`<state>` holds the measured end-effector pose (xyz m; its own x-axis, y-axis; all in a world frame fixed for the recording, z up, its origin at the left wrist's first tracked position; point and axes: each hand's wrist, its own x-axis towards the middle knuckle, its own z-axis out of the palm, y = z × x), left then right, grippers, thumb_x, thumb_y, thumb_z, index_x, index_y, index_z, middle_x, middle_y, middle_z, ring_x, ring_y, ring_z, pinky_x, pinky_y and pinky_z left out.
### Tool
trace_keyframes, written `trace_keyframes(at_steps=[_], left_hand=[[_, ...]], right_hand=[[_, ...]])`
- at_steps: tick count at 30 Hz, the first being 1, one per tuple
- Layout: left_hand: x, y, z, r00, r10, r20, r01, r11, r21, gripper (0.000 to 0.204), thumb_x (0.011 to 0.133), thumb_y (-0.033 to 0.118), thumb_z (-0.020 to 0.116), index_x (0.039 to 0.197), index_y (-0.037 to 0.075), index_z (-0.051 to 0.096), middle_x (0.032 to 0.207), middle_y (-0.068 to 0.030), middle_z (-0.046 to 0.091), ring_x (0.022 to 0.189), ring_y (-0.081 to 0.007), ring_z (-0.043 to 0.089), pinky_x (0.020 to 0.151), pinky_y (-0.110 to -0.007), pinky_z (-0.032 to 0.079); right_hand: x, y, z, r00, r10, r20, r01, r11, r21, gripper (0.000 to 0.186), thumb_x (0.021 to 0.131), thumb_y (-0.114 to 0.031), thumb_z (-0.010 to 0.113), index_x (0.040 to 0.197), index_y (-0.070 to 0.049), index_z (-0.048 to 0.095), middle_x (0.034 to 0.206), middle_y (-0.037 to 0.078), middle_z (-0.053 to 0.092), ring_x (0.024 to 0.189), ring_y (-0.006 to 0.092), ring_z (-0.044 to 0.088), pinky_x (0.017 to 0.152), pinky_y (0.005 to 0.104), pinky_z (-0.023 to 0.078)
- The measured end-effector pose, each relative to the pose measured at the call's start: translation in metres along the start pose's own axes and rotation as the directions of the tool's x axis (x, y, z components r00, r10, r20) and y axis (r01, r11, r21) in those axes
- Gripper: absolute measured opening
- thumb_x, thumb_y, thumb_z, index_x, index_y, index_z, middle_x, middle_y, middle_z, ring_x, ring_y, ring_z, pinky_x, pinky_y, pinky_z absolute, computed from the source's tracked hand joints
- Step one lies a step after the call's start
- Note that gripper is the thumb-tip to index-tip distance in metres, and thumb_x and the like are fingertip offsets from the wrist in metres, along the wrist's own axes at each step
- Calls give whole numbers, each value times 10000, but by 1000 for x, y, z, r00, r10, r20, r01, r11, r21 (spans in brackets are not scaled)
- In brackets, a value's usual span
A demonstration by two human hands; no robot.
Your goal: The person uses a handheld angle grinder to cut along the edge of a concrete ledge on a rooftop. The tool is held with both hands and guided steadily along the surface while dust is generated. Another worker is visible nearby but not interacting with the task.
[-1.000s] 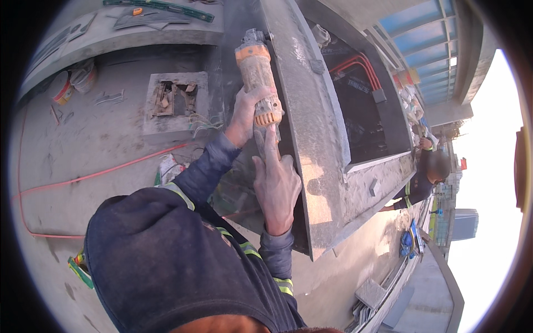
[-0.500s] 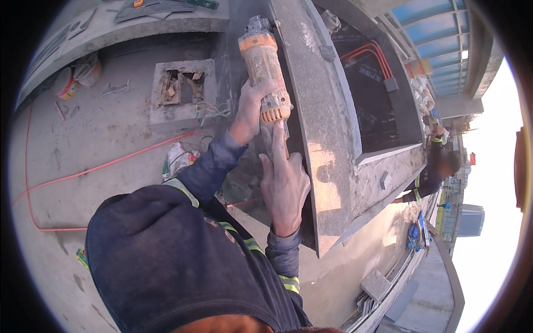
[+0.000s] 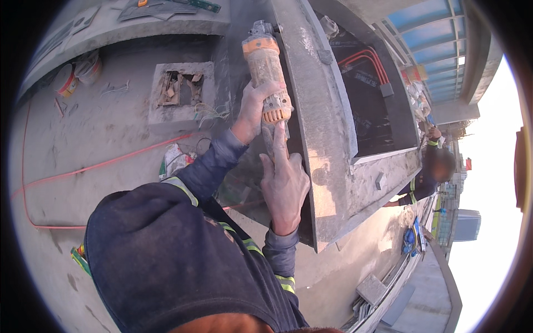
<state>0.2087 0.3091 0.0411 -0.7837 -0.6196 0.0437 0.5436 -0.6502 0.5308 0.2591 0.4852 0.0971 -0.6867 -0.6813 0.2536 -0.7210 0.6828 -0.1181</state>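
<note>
A dusty orange power tool shaped like an angle grinder (image 3: pixel 267 77) is held along the side of a grey stone slab (image 3: pixel 311 105). My left hand (image 3: pixel 254 105) wraps round the middle of its body, thumb across the top. Behind it, my right hand (image 3: pixel 285 186) is at the tool's vented rear end. Its index finger reaches up to the vents, and its other fingers curl round a grey rear part, partly hidden. The tool's head lies against the slab's far edge; whatever disc it carries cannot be made out.
To the right, a dark recess holds red conduits (image 3: pixel 383 69). Another person (image 3: pixel 430 172) stands beyond the slab. At left are a red hose (image 3: pixel 100 165), buckets (image 3: pixel 66 80), a square opening of rubble (image 3: pixel 183 89) and a bag (image 3: pixel 176 161). Stacked slabs (image 3: pixel 371 288) lie lower right.
The grinder has shifted very slightly toward the right and down, both hands keeping their hold. The whole view has tilted a little, and the other person appears slightly farther left.
</note>
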Motion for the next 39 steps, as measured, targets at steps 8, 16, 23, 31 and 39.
trace_keyframes(at_steps=[8, 16, 23, 31, 39], left_hand=[[-8, -3, -2, 1000, -16, -17, 16, 1000, -7, 356, 932, 265, 738, 1146, -1, 637, 917, -137, 718, 751, -246, 763, 673, -365, 660], [18, -7, -12, 1000, -19, 5, 19, 1000, -6, 395, 941, 305, 725, 1158, -12, 634, 912, -146, 714, 744, -252, 764, 666, -368, 659], [1, -3, -2, 1000, -20, 1, 20, 1000, -1, 399, 946, 300, 731, 1172, -11, 626, 924, -144, 712, 750, -254, 768, 663, -373, 665], [-26, -3, 4, 1000, -1, -12, 1, 999, 44, 368, 955, 289, 715, 1156, -8, 629, 936, -141, 715, 760, -246, 768, 664, -366, 662], [0, -5, -6, 1000, -15, 9, 15, 999, 40, 388, 957, 313, 710, 1164, -5, 631, 923, -143, 710, 768, -252, 767, 674, -364, 655]], right_hand=[[-8, 0, -3, 999, 22, 32, -22, 1000, 2, 876, 958, -232, 804, 1720, -303, 378, 791, 173, 583, 633, 347, 645, 600, 485, 511], [12, 1, 11, 1000, 13, -2, -13, 999, 37, 878, 947, -232, 813, 1713, -298, 390, 808, 195, 600, 627, 364, 655, 590, 490, 514], [-1, 2, 2, 1000, 13, 10, -13, 1000, 18, 877, 953, -234, 809, 1717, -297, 382, 809, 182, 592, 631, 359, 651, 583, 486, 507], [-23, 5, -3, 999, 21, 30, -22, 1000, 17, 867, 973, -237, 795, 1724, -313, 367, 791, 155, 559, 617, 328, 616, 572, 475, 487], [-1, 3, 3, 1000, 19, 21, -20, 998, 63, 863, 962, -207, 793, 1717, -299, 385, 790, 187, 574, 613, 365, 642, 574, 492, 501]])
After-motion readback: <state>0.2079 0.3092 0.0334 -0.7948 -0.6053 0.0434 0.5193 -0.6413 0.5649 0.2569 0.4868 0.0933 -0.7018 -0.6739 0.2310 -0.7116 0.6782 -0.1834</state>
